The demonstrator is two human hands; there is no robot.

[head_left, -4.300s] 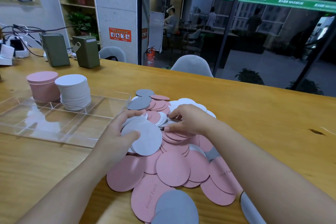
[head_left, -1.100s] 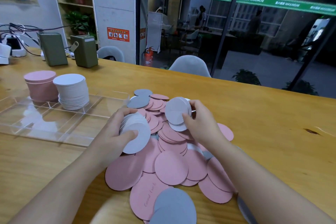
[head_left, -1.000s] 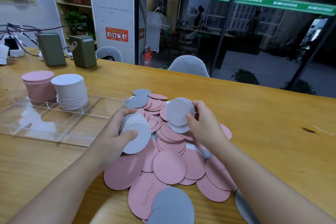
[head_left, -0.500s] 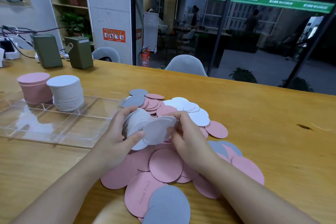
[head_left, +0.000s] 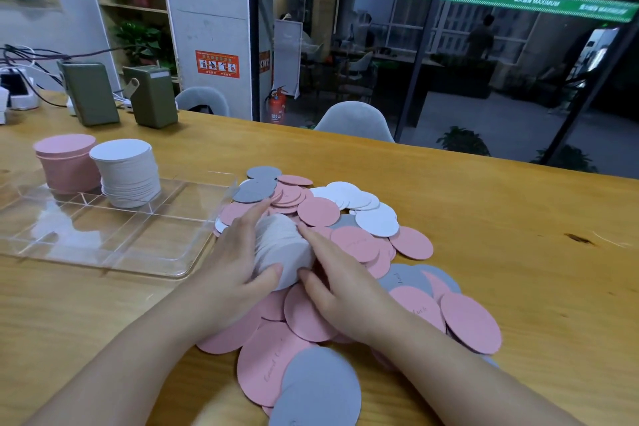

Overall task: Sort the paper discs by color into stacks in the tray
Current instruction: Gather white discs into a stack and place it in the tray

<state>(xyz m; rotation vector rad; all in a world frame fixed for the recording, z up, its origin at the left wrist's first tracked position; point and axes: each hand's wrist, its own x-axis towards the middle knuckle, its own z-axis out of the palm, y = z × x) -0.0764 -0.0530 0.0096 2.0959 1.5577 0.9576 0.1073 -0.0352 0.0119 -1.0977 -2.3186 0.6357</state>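
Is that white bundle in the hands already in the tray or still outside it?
Outside. Both hands grip the white bundle over the loose pile, right of the tray.

Dim indoor light, tray glare, edges blurred

Two green boxes (head_left: 117, 93), grey chair (head_left: 354, 121)
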